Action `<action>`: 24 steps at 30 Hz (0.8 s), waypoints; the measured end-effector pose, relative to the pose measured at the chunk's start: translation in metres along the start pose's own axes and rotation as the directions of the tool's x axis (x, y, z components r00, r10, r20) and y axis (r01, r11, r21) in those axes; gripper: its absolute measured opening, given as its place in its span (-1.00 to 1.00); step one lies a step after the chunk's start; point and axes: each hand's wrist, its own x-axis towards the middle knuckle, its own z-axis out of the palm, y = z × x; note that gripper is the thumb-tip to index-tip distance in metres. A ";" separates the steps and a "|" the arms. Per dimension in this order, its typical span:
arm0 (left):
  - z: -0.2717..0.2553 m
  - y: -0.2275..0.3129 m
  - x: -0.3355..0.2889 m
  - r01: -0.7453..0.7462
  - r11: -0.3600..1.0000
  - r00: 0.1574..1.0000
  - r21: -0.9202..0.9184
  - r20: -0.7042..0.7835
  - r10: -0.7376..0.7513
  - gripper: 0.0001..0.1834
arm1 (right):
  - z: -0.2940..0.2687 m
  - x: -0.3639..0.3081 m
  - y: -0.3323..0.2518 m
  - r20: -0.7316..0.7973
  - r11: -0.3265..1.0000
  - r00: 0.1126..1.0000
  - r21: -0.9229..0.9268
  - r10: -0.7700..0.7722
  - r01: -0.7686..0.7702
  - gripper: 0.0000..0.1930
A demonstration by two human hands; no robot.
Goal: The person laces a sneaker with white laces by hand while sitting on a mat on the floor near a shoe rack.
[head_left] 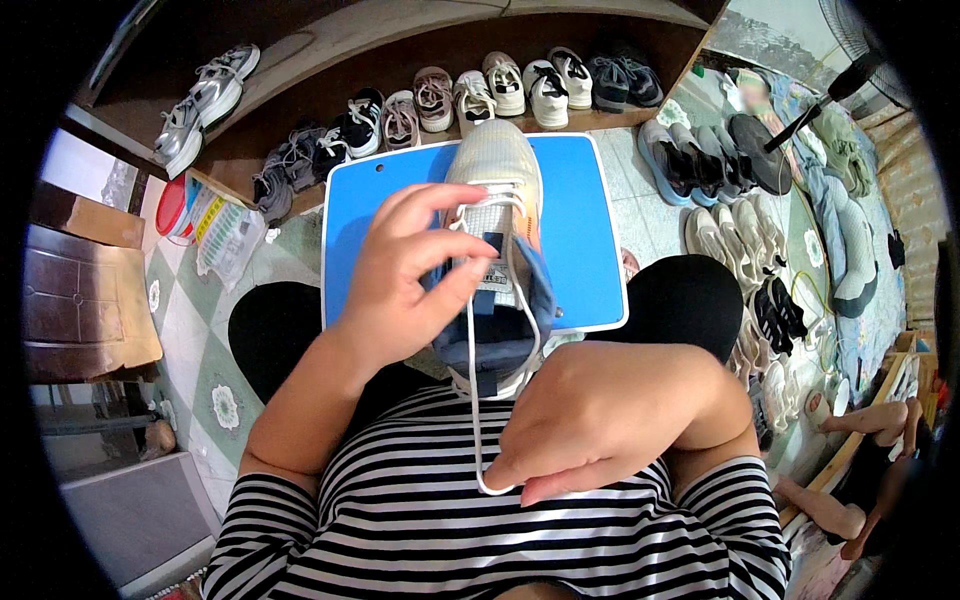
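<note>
"Where was the shoe (510,255)?"
"On the blue desk (580,220), partly under the left hand (400,270), its fingers (440,197) slightly parted; the right hand (610,410) pinched the white lace (475,400)."
"Its handling?"
"Likely light, soft-collared; the firmer heel (487,383) seemed the best hold."

The shoe tongue (496,273) and bag (222,238) bear print.

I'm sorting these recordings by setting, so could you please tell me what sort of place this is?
It looks like a room in a home, though I cannot be certain: assorted shoes stand along a shelf and on the tiled floor, with a fan at the right.
</note>
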 end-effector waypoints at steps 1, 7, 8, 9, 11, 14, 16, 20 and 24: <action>-0.003 0.005 0.008 -0.063 0.997 0.993 0.032 0.101 0.060 -0.77 | -0.003 -0.002 -0.001 0.013 1.000 1.000 -0.004 0.009 -0.009 -0.79; 0.010 0.017 0.021 -0.182 0.962 0.947 0.202 0.298 0.117 -0.84 | -0.021 -0.013 -0.005 -0.098 0.929 0.985 0.331 -0.141 0.166 -0.82; 0.011 0.015 0.022 -0.077 0.992 0.969 0.103 0.242 0.050 -0.85 | -0.027 -0.017 -0.006 -0.135 0.905 0.980 0.381 -0.149 0.190 -0.80; 0.009 0.012 0.023 0.025 1.000 0.980 -0.002 0.195 -0.024 -0.87 | -0.032 -0.023 -0.003 -0.225 0.866 0.955 0.420 -0.192 0.273 -0.79; 0.004 0.004 0.016 0.177 0.922 0.983 -0.345 0.023 -0.180 -0.92 | -0.042 -0.034 0.004 -0.388 0.762 0.877 0.465 -0.283 0.451 -0.75; -0.011 -0.022 0.009 0.259 0.697 0.828 -0.669 -0.218 -0.517 -0.81 | -0.053 -0.050 0.004 -0.622 0.733 0.745 0.387 -0.240 0.559 -0.69; -0.023 -0.042 0.000 0.201 0.537 0.694 -0.819 -0.268 -0.668 -0.73 | -0.058 -0.057 0.007 -0.734 0.711 0.631 0.303 -0.250 0.634 -0.63; -0.035 -0.077 -0.038 0.193 0.385 0.612 -0.902 -0.196 -0.766 -0.57 | -0.063 -0.058 0.009 -0.892 0.749 0.420 0.162 -0.167 0.642 -0.57; -0.023 -0.077 -0.058 0.402 0.076 0.512 -0.912 0.155 -0.845 -0.44 | -0.065 -0.062 0.013 -0.926 0.780 0.377 0.209 -0.036 0.589 -0.56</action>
